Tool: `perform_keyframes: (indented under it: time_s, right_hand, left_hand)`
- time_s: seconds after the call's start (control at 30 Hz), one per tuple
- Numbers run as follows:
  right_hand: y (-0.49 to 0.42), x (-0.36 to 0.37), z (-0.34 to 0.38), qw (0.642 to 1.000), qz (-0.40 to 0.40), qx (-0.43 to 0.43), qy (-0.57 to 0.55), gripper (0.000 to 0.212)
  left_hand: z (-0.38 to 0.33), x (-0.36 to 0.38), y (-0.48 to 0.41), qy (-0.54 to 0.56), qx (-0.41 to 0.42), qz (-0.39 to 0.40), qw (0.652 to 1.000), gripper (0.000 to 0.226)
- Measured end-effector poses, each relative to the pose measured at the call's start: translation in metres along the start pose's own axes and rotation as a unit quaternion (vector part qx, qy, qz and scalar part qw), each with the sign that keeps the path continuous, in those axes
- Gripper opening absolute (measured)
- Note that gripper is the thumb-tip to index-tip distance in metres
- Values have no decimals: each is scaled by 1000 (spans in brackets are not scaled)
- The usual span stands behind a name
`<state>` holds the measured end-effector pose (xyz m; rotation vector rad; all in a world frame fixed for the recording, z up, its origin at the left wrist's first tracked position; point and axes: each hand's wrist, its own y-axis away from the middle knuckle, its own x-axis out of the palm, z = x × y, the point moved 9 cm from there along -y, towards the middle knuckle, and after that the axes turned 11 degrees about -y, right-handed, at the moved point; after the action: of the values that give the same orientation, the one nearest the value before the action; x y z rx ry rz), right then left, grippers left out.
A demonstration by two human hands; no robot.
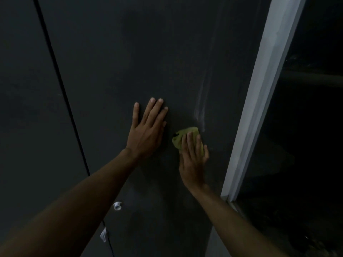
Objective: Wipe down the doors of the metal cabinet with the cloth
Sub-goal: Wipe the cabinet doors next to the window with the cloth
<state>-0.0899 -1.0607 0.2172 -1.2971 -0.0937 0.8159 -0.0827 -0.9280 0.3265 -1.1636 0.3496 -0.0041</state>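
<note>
Head view: left hand [148, 130] flat on door [130, 52], right hand [193, 164] presses cloth [185, 133], fingers [189, 143] straight. Few streaks [201, 108]; I think most not wiped yet.

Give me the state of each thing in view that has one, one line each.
Left hand: flat on the door, holding nothing.
Right hand: fingers straight, pressing the cloth to the door.
Cloth: bunched under the right hand, against the door.
Door: pale streaks above the cloth.
</note>
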Motion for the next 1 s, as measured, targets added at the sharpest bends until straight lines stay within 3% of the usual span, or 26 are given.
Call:
perform_keyframes:
  time_s: [0.1,0.33,0.57,1.0]
  right_hand:
    - [13,2,-3,1000,10,-15,15,58]
    - [-56,-16,4,998,-23,-56,27,54]
    - [-48,-18,3,996,-41,-74,25,54]
    - [-89,-33,30,990,-105,-95,27,53]
  left_hand:
    - [1,-1,-6,-5,2,-1,1000,44]
    - [-1,-1,-12,-35,-9,-32,999,41]
    - [0,-3,-14,-65,-2,-39,997,39]
    - [6,-6,-42,-66,51,-74,994,41]
